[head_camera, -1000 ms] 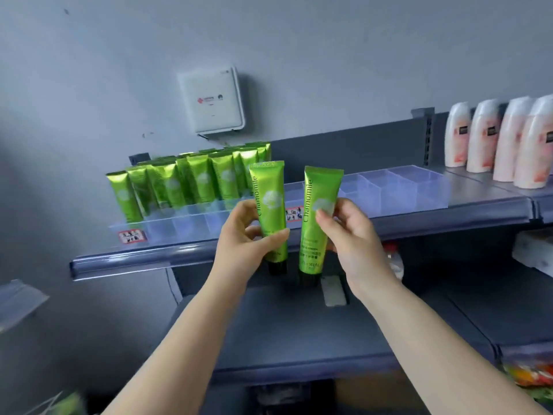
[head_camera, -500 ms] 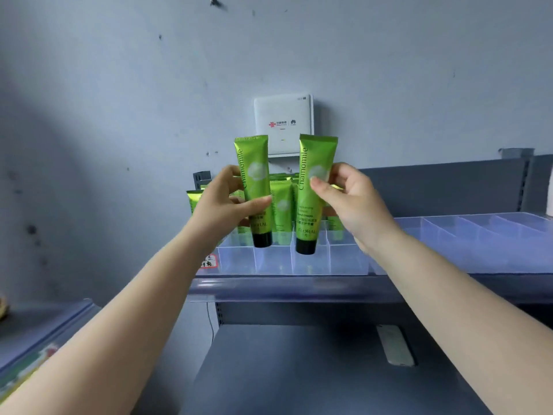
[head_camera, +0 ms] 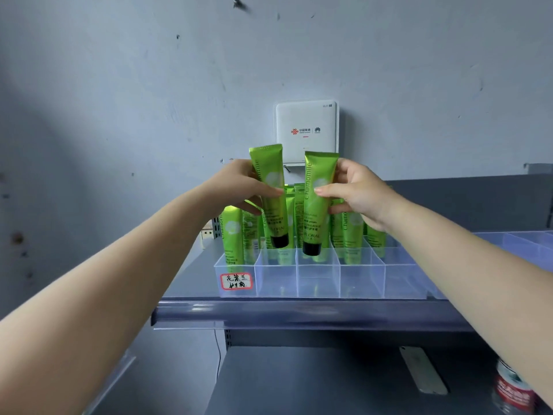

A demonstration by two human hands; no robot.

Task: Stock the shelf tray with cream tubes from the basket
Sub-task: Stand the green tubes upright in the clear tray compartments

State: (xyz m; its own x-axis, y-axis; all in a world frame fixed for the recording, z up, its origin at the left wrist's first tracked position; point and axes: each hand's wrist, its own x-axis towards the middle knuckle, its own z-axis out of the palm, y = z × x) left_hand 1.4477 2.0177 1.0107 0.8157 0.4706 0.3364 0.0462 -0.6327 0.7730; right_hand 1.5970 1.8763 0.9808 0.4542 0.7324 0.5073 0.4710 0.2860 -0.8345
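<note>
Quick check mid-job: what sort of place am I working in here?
Probably a small shop's stockroom or sales shelf: grey metal retail shelving, a clear plastic divided tray with a handwritten red-bordered label, and rows of identical green cream tubes standing in it.

1. Both your bare arms reach forward and up, converging toward the middle of the view.
2. Your left hand [head_camera: 239, 187] has its thumb lying across the front of a tube [head_camera: 270, 193], fingers curled behind it, holding it upright with the cap down.
3. Your right hand [head_camera: 359, 196] pinches a second tube [head_camera: 317, 202] between thumb and fingers, also cap down, just beside the first.
</note>
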